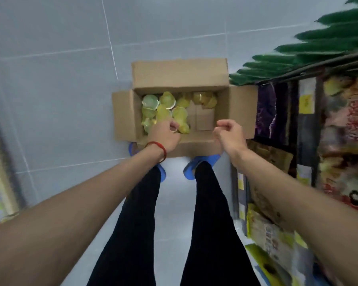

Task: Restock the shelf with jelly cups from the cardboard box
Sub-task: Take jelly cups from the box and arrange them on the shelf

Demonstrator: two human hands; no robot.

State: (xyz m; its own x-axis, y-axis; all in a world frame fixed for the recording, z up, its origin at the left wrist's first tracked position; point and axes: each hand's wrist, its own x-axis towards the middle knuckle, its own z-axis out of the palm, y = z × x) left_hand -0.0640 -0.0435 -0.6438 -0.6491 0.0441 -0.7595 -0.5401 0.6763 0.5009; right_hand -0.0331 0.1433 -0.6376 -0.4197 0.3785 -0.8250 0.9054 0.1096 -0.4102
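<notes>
An open cardboard box (205,78) stands on the floor in front of my feet. Several yellow and green jelly cups (166,109) lie in its left half; the right half shows bare cardboard. My left hand (165,134), with a red string on the wrist, reaches into the box at its near left corner, fingers curled over the cups; whether it grips one is hidden. My right hand (228,134) hovers over the box's near right edge, fingers loosely curled with nothing in them. The shelf (310,65) rises on the right.
The shelf on the right is packed with snack bags (343,129) and green packets (322,36) on top. Grey tiled floor (60,79) stretches left of the box. My legs and blue slippers (203,164) stand just behind it. Another rack edge shows at far left.
</notes>
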